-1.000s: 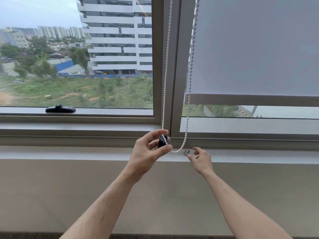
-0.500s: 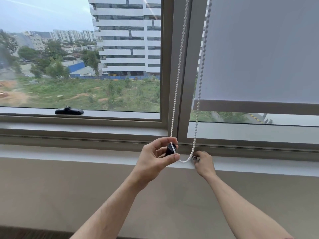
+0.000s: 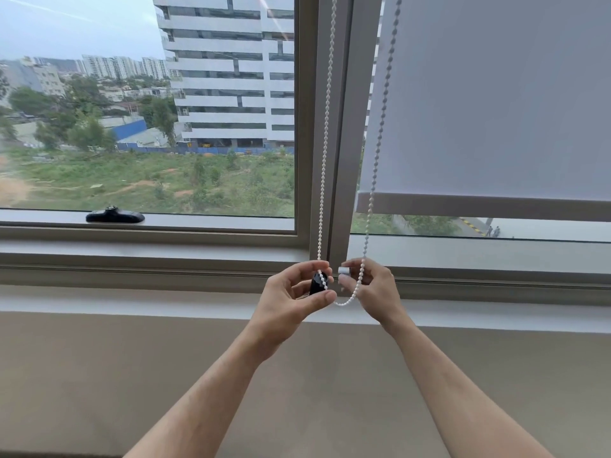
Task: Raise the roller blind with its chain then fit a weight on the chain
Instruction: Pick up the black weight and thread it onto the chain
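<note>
A grey roller blind [image 3: 496, 94] covers most of the right window pane; its bottom bar [image 3: 479, 208] hangs a little above the sill. A white bead chain [image 3: 325, 127] hangs in a loop down the window frame. My left hand [image 3: 291, 292] pinches a black weight [image 3: 318, 283] against the chain's left strand, between thumb and fingers. My right hand [image 3: 370, 285] holds a small silver cylinder piece [image 3: 344, 270] between fingertips, just right of the black weight, with the chain's right strand running past its fingers. The loop's bottom sags between both hands.
A black window handle [image 3: 115, 215] lies on the left pane's lower frame. The white sill ledge [image 3: 132, 300] runs across below the frame, with a beige wall [image 3: 132, 375] under it. The vertical mullion [image 3: 340, 127] stands behind the chain.
My right hand has lifted from the sill with the silver piece and come up beside the black weight. My left hand has kept its hold on the weight and chain.
</note>
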A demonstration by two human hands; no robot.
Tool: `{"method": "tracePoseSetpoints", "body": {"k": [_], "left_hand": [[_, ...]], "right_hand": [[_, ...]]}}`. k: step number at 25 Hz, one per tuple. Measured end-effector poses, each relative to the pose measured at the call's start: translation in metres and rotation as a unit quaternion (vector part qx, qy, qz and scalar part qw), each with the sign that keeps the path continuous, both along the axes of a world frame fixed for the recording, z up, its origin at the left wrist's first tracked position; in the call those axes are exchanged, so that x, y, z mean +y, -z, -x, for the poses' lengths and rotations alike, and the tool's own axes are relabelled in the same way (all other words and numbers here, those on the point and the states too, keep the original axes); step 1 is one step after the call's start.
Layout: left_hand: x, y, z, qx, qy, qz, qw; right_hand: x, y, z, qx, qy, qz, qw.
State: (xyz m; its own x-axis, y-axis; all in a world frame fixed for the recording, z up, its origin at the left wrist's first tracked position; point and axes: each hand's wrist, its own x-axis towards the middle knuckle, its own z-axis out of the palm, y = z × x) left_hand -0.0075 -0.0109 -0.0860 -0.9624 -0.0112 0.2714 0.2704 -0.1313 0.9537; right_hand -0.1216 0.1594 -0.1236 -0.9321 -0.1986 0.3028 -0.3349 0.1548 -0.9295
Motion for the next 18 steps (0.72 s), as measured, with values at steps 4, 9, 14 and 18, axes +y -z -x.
{"method": "tracePoseSetpoints", "body": {"k": [4,9,14,18], "left_hand": [[0.003,0.002,0.000,0.001,0.001,0.000,1.000],[0.002,0.000,0.000,0.009,0.000,-0.019,1.000],[0.003,-0.001,-0.001,0.019,0.013,-0.023,0.999],[0.005,-0.001,-0.004,0.013,0.012,-0.031,0.999]], "right_hand": [[0.000,-0.029,-0.017,0.037,-0.066,0.032,0.997],[0.000,-0.054,-0.031,0.071,-0.098,0.111,0.986],[-0.001,-0.068,-0.044,0.106,-0.156,0.117,0.975],[-0.003,-0.072,-0.054,0.132,-0.182,0.103,0.969]]}}
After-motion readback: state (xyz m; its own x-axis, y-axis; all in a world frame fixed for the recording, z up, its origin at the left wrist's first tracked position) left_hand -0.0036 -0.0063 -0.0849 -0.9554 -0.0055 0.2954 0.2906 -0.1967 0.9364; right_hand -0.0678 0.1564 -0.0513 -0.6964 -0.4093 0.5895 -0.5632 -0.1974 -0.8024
